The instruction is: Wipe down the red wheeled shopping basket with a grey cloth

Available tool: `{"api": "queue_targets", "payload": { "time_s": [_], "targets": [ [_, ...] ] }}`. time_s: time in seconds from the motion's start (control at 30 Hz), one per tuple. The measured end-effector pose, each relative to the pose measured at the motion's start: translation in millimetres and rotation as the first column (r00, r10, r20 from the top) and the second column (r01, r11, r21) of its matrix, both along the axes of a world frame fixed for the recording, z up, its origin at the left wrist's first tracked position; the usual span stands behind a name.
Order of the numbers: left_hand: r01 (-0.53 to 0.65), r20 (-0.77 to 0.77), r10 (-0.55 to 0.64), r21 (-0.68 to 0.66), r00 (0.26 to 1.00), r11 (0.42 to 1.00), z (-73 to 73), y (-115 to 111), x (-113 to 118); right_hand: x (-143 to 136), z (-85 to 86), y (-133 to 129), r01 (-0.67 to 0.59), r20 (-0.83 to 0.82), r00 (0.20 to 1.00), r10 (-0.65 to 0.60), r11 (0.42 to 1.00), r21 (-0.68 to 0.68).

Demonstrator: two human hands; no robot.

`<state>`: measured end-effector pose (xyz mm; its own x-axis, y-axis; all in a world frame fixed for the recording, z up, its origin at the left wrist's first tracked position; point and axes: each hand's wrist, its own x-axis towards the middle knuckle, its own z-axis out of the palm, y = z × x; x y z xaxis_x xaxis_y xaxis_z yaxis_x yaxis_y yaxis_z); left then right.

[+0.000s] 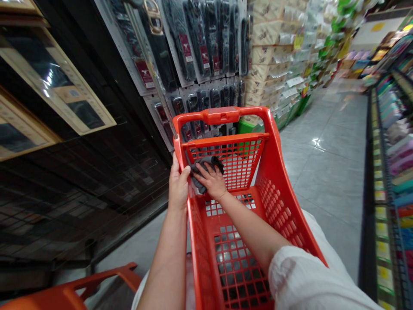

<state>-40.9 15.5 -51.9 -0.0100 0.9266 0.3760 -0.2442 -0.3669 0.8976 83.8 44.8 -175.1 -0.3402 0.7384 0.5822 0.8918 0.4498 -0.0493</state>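
Observation:
A red plastic shopping cart (284,189) with grid walls stands in front of me. My left hand (179,183) grips its left rim, thumb on top and fingers around the outer side. Inside the basket, my right hand (211,181) holds a dark grey cloth (211,162) against the inner left wall, near the far corner. The fingers lie spread over the bunched cloth. A metal pole (155,77) rises at the cart's far left corner.
Packaged belts (206,38) hang straight ahead, beside stacked cream boxes (266,60). Framed boxes (58,77) are on the dark rack at left. Part of another orange-red cart (106,275) shows lower left. A tiled aisle (325,159) runs past shelves of folded goods (400,168) at right.

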Motion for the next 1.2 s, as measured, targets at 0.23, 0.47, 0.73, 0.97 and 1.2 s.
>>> {"api": "queue_targets", "payload": {
  "time_s": [0.23, 0.47, 0.73, 0.97, 1.2],
  "targets": [
    [-0.013, 0.006, 0.013, -0.021, 1.000, 1.000, 4.8, -2.6, 1.3, 26.1, -45.2, -18.5, -0.149, 0.091, 0.984, 0.154, 0.987, -0.055],
    [0.018, 0.027, -0.017, -0.031, 0.999, 0.999, 4.5, -1.9, 3.1, 43.4, -69.5, -27.6, -0.203, 0.170, 0.963, 0.210, 0.977, -0.060],
    [0.037, 0.039, -0.038, 0.011, 0.999, 0.999, 9.6, -2.1, 7.2, 92.2, -35.0, -23.5, -0.251, 0.209, 0.944, 0.256, 0.967, -0.052],
    [0.042, 0.014, -0.042, 0.023, 0.999, 0.999, 5.8, 1.3, 8.0, 96.6, -13.8, -25.9, 0.382, -0.234, 0.896, -0.377, 0.924, -0.025],
    [0.018, 0.013, -0.019, 0.032, 1.000, 0.999, 3.5, 4.1, 8.2, 44.4, -3.8, -3.7, 0.653, -0.677, 0.515, -0.525, 0.753, -0.087]
  ]
}}
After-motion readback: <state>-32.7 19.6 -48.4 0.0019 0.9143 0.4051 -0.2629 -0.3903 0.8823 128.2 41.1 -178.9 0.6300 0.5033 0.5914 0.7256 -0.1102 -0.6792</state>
